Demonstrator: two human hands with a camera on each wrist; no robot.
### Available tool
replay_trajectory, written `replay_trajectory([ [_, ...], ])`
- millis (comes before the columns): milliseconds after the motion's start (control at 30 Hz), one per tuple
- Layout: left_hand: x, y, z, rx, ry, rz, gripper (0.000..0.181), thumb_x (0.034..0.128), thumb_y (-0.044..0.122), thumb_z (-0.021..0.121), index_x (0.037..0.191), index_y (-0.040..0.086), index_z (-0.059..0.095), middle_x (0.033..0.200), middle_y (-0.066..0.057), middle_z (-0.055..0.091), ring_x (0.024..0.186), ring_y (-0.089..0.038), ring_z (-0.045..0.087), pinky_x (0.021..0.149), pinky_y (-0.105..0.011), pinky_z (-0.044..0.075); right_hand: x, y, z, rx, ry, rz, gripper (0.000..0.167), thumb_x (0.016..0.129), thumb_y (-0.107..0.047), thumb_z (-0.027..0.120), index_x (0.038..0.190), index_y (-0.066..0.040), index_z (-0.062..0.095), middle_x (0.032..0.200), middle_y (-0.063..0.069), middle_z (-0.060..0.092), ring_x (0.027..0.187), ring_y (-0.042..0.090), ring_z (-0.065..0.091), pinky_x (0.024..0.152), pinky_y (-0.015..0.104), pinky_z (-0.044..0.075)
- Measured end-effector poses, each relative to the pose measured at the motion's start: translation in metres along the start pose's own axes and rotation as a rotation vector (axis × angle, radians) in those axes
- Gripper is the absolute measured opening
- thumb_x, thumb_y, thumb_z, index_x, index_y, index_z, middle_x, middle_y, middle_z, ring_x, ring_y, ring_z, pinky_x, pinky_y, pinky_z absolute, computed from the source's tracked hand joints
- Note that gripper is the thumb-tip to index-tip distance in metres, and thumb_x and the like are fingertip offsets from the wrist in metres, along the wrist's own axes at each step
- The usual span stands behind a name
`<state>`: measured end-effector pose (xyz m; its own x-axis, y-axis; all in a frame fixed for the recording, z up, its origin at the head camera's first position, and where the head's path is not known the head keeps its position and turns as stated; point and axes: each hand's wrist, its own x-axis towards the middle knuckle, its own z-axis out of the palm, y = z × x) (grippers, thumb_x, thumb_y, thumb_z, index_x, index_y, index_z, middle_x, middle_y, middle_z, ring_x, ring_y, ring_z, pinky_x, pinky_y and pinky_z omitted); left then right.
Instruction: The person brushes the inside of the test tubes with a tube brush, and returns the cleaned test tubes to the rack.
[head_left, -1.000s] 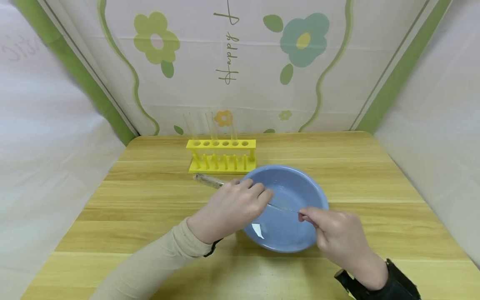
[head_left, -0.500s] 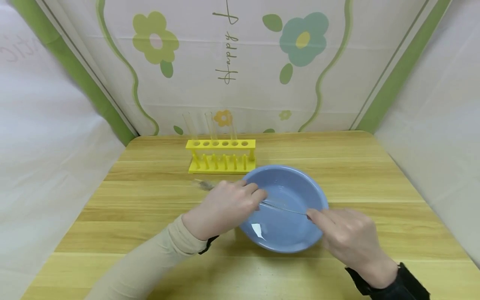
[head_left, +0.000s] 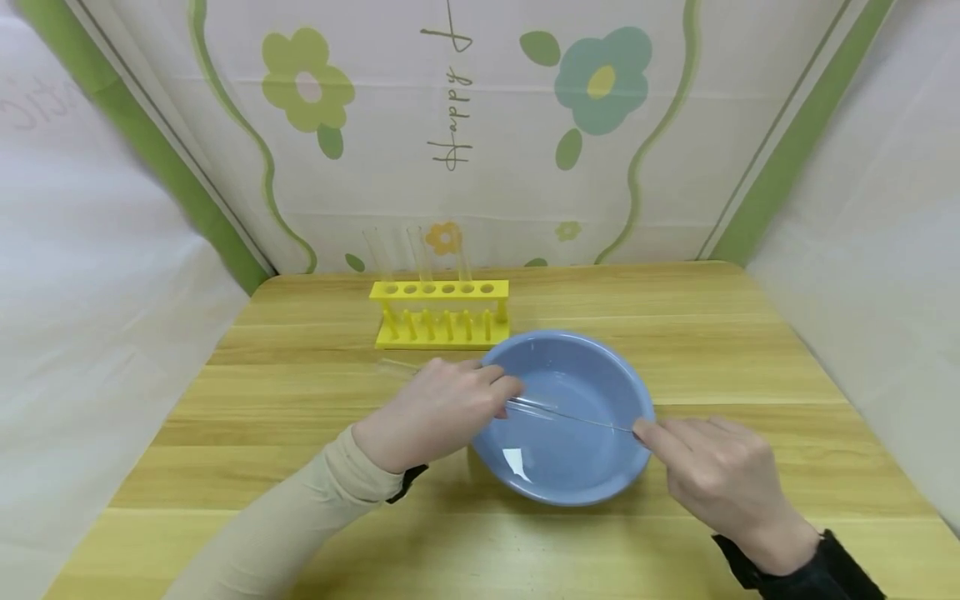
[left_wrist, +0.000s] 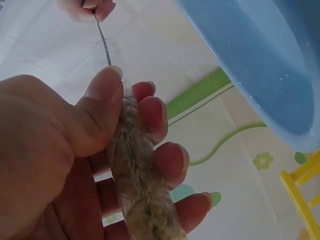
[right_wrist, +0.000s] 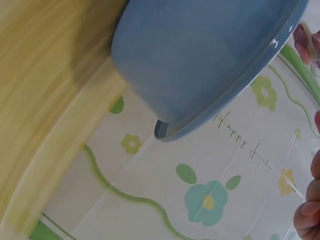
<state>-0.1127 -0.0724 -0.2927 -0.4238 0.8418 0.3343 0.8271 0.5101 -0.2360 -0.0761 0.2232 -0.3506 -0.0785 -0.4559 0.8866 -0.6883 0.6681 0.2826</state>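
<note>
My left hand (head_left: 438, 408) holds a clear glass test tube (head_left: 397, 367) over the left side of the blue basin (head_left: 566, 493), its mouth pointing right. Inside the tube is a test tube brush, its pale bristles (left_wrist: 142, 185) pressed against the glass in the left wrist view. To the right of the basin, my right hand (head_left: 720, 471) pinches the end of the brush's thin twisted wire handle (head_left: 592, 421). In the right wrist view, only the curled fingers (right_wrist: 311, 215) of that hand show at the right edge. Droplets dot the basin's inside.
Behind the basin, to its left, a yellow test tube rack (head_left: 442, 289) holds 3 clear test tubes (head_left: 420, 254). A flowered cloth (head_left: 495, 192) hangs behind the wooden table (head_left: 750, 358), and white cloth stands at both sides.
My right hand has moved right, drawing the brush's wire further out of the tube. Bristles have left the tube's far end, which now looks clear. My left hand has shifted slightly left.
</note>
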Motion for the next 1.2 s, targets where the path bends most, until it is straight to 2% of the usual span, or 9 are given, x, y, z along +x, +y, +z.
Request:
replay_trajectory([
  [133, -0.003, -0.002, 0.001, -0.021, -0.015, -0.018, 0.017, 0.0844, 0.021, 0.080, 0.096, 0.014, 0.070, 0.082, 0.002, 0.068, 0.064, -0.011, 0.063, 0.043, -0.020, 0.042, -0.002, 0.002, -0.001, 0.003, 0.012, -0.001, 0.033, 0.095, 0.001, 0.046, 0.071, -0.006, 0.068, 0.049, -0.006, 0.036, 0.040, 0.004, 0.019, 0.038, 0.017, 0.008],
  [200, -0.004, -0.003, 0.001, -0.029, -0.023, -0.026, 0.016, 0.0846, 0.021, 0.080, 0.096, 0.014, 0.070, 0.082, 0.002, 0.068, 0.063, -0.011, 0.063, 0.042, -0.020, 0.041, -0.003, 0.003, -0.002, 0.004, 0.014, 0.000, 0.033, 0.095, 0.001, 0.046, 0.071, -0.005, 0.068, 0.050, -0.005, 0.037, 0.039, 0.005, 0.020, 0.038, 0.016, 0.007],
  [333, -0.004, -0.005, 0.002, -0.036, -0.043, -0.030, 0.016, 0.0851, 0.021, 0.079, 0.096, 0.013, 0.070, 0.082, 0.002, 0.068, 0.063, -0.010, 0.064, 0.042, -0.019, 0.040, -0.007, 0.006, -0.003, 0.001, 0.018, -0.008, 0.033, 0.090, 0.005, 0.044, 0.072, -0.006, 0.068, 0.050, -0.005, 0.040, 0.039, 0.005, 0.022, 0.039, 0.016, 0.007],
  [367, -0.004, -0.005, 0.002, -0.036, -0.048, -0.031, 0.017, 0.0853, 0.021, 0.079, 0.097, 0.013, 0.070, 0.083, 0.002, 0.069, 0.063, -0.010, 0.064, 0.042, -0.019, 0.040, -0.007, 0.006, -0.004, -0.002, 0.018, -0.009, 0.033, 0.088, 0.007, 0.043, 0.072, -0.006, 0.068, 0.050, -0.006, 0.038, 0.040, 0.004, 0.020, 0.040, 0.016, 0.006],
  [633, -0.006, -0.010, 0.005, -0.069, -0.111, -0.052, 0.014, 0.0891, 0.023, 0.075, 0.097, 0.012, 0.070, 0.084, 0.001, 0.069, 0.065, -0.012, 0.064, 0.045, -0.020, 0.045, -0.014, 0.010, -0.008, 0.000, 0.011, 0.001, 0.034, 0.089, 0.007, 0.042, 0.072, -0.006, 0.069, 0.053, -0.009, 0.022, 0.047, 0.002, 0.010, 0.042, 0.018, 0.003],
  [767, -0.006, -0.012, 0.006, -0.087, -0.134, -0.063, 0.014, 0.0893, 0.022, 0.075, 0.097, 0.012, 0.069, 0.086, 0.000, 0.070, 0.066, -0.013, 0.064, 0.046, -0.022, 0.047, -0.019, 0.012, -0.009, -0.002, 0.004, 0.001, 0.033, 0.090, 0.006, 0.043, 0.072, -0.006, 0.067, 0.054, -0.009, 0.021, 0.047, 0.002, 0.010, 0.042, 0.018, 0.003],
  [1000, -0.008, -0.015, 0.007, -0.103, -0.170, -0.083, 0.014, 0.0898, 0.023, 0.074, 0.097, 0.013, 0.069, 0.086, 0.001, 0.069, 0.068, -0.013, 0.065, 0.046, -0.021, 0.045, -0.026, 0.016, -0.013, 0.013, -0.026, 0.009, 0.035, 0.102, -0.008, 0.047, 0.073, -0.007, 0.067, 0.053, -0.009, 0.024, 0.046, 0.001, 0.011, 0.041, 0.016, 0.003],
  [1200, -0.010, -0.018, 0.009, -0.126, -0.187, -0.094, 0.014, 0.0883, 0.020, 0.075, 0.098, 0.012, 0.068, 0.087, 0.001, 0.069, 0.070, -0.013, 0.066, 0.047, -0.022, 0.045, -0.033, 0.020, -0.016, 0.010, -0.054, 0.018, 0.036, 0.103, -0.011, 0.046, 0.074, -0.007, 0.066, 0.054, -0.010, 0.022, 0.048, 0.000, 0.010, 0.041, 0.016, 0.003],
])
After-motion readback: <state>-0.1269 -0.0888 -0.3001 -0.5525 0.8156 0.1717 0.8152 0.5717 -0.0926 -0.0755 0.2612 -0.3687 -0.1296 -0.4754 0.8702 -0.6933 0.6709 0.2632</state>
